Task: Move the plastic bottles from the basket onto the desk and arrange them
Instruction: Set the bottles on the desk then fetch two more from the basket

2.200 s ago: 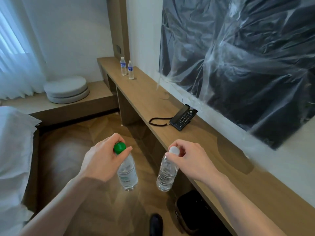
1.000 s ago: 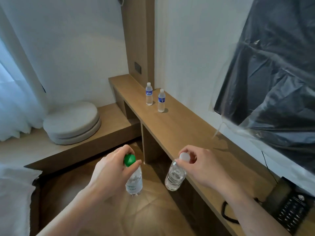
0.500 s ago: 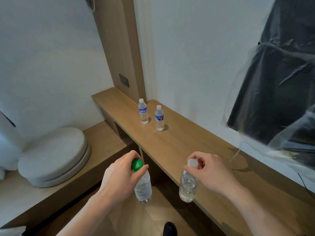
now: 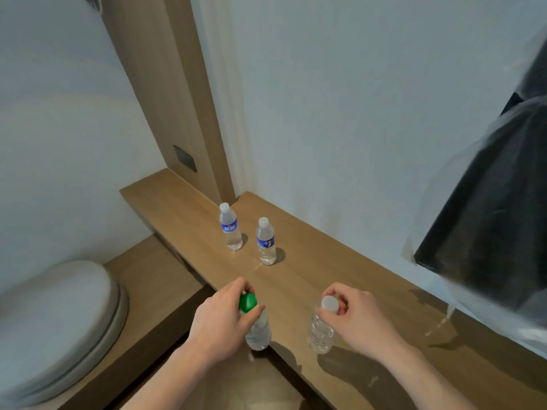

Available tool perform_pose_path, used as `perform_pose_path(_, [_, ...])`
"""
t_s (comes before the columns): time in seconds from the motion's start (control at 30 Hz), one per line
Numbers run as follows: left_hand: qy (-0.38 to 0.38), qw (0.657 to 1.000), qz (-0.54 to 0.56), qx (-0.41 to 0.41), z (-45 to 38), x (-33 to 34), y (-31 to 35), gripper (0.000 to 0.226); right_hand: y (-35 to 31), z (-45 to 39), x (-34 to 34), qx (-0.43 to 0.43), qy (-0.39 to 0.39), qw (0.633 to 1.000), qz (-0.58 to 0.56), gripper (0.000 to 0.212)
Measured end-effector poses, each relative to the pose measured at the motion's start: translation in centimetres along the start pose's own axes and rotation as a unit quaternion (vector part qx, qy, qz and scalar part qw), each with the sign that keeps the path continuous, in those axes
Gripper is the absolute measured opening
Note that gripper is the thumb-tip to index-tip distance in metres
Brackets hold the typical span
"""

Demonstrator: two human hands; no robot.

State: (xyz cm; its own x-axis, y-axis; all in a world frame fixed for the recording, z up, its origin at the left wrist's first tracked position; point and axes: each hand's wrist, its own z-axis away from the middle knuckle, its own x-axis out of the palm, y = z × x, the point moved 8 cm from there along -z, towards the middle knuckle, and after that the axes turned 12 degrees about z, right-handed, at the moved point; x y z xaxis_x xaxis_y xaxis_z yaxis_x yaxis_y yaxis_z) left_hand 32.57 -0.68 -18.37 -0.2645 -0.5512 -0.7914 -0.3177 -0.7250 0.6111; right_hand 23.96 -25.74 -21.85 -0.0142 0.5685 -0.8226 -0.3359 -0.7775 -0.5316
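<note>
My left hand grips a clear bottle with a green cap by its neck, hanging over the desk's front edge. My right hand holds a clear bottle with a white cap by its cap, above the wooden desk. Two bottles with blue labels stand upright farther back on the desk, one near the corner and the other just right of it. The basket is out of view.
A black screen wrapped in clear plastic hangs on the wall at the right. Round grey cushions lie on a lower wooden bench at the left. A wooden wall panel with a dark socket plate rises behind the desk's far end.
I have walked along the desk toward the two standing bottles, which now appear much nearer. Both held bottles have come forward, the right one now over the desk top. The phone has left view.
</note>
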Motion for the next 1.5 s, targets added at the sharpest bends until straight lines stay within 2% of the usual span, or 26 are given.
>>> perform_pose_path(0.5, [-0.169,0.975,-0.042,0.138,-16.8,4.5,-6.0,0.029,-0.5,-10.1,4.2,0.17,0.032,0.985,0.005,0.009])
perform_pose_path(0.67, [-0.203,0.963,-0.058,0.17,-20.3,4.6,-7.4,0.026,-1.6,-13.0,6.4,0.207,0.04,0.977,-0.022,0.008])
perform_pose_path(0.83, [-0.239,0.949,-0.074,0.191,-22.1,5.1,-8.9,0.026,-2.6,-14.8,8.5,0.257,0.03,0.966,-0.014,0.016])
perform_pose_path(0.93, [-0.244,0.945,-0.078,0.205,-22.8,5.0,-9.6,0.025,-3.0,-14.7,10.0,0.25,0.037,0.967,-0.033,0.018])
perform_pose_path(1.1, [-0.247,0.938,-0.09,0.227,-23.2,4.1,-9.9,0.028,-3.2,-13.5,10.5,0.273,0.053,0.96,-0.022,0.047])
perform_pose_path(1.3, [-0.232,0.939,-0.086,0.241,-22.1,1.5,-8.4,0.048,-4.2,-11.1,9.4,0.291,0.045,0.955,-0.029,0.067])
perform_pose_path(1.4, [-0.206,0.936,-0.047,0.282,-20.7,-0.3,-5.7,0.04,-4.8,-8.7,8.2,0.297,0.062,0.952,-0.047,0.068])
perform_pose_path(1.5, [-0.21,0.92,-0.011,0.331,-18.8,-1.2,-2.4,0.033,-5.0,-4.8,7.0,0.306,0.085,0.947,-0.054,0.072])
